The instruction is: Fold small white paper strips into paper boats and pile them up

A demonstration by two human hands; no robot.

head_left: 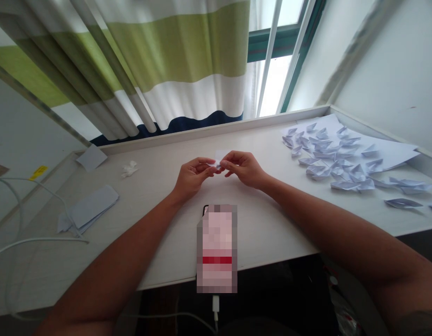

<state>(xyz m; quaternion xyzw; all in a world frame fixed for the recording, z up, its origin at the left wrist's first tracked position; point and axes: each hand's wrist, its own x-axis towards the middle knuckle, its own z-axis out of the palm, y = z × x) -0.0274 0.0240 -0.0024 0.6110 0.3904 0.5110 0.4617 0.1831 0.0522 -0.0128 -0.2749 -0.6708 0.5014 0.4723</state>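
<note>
Above the middle of the desk, my left hand [191,178] and my right hand [247,169] meet at the fingertips. Both pinch a small piece of white paper [221,154] between thumb and fingers. Its upper part shows between the hands, while the fingers cover the rest, so I cannot make out its folds. Off to the right lie many small folded paper boats [352,171], some of them resting on large white sheets [394,148].
A phone [217,247] with a blurred screen and a plugged-in cable [216,304] is at the desk's front edge. On the left are a paper stack [92,207], a square sheet [92,157], crumpled tissue [129,169] and a white cable [44,240]. A curtain [181,51] hangs behind.
</note>
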